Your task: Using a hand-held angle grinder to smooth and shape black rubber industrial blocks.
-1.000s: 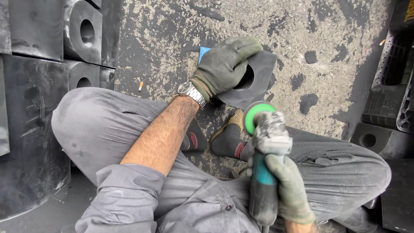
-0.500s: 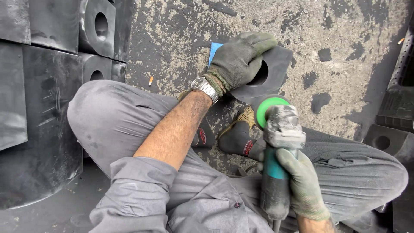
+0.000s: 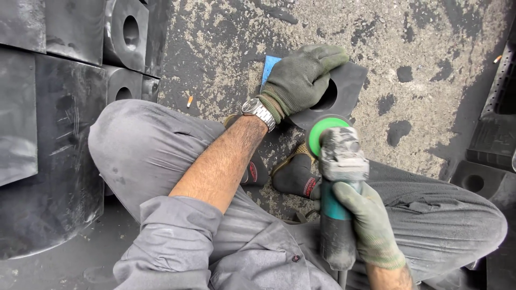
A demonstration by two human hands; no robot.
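My left hand (image 3: 301, 78), in a dark green work glove, grips a black rubber block with a round hole (image 3: 344, 91) lying on the ground. A wristwatch (image 3: 258, 111) sits on that wrist. My right hand (image 3: 371, 225), also gloved, holds a teal-bodied angle grinder (image 3: 338, 188) by its handle. The grinder's green disc guard (image 3: 325, 131) is at the near edge of the block. A blue sheet (image 3: 269, 67) pokes out from under my left hand.
Large black rubber blocks with holes (image 3: 126, 32) are stacked at the left. More black moulded parts (image 3: 486, 145) stand at the right. My grey-trousered legs are folded, feet in dark shoes (image 3: 293, 174) under the grinder. The concrete floor (image 3: 419, 59) is stained black.
The view has shifted slightly, so the hands and block sit a little further right and lower. Both hands keep their grips; the grinder stays at the block's near edge.
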